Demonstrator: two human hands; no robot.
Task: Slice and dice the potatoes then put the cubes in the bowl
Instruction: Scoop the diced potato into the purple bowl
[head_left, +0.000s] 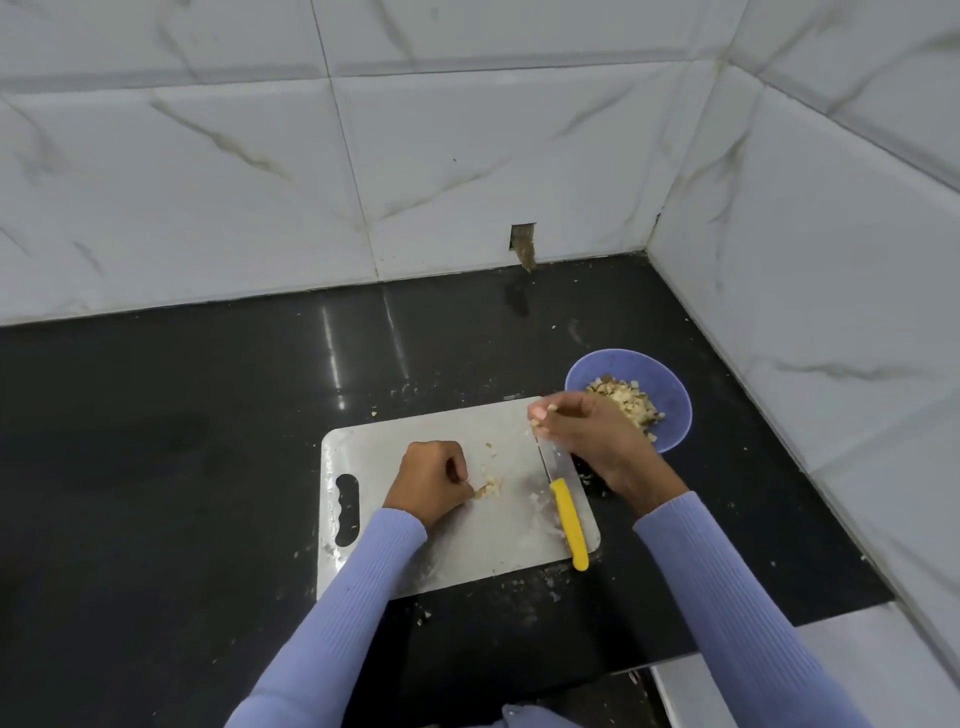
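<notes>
Cubes (491, 487) look light, damp, crumbly: pinch gently from the sides. Left hand (428, 480) pinches some; right hand (582, 434) holds bits above the board (447, 545).

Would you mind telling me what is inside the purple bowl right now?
The purple bowl holds a heap of diced potato cubes, some with brown skin. The right hand, pinching a few pieces, covers the heap's near-left part, so nothing there can be seen.
</notes>
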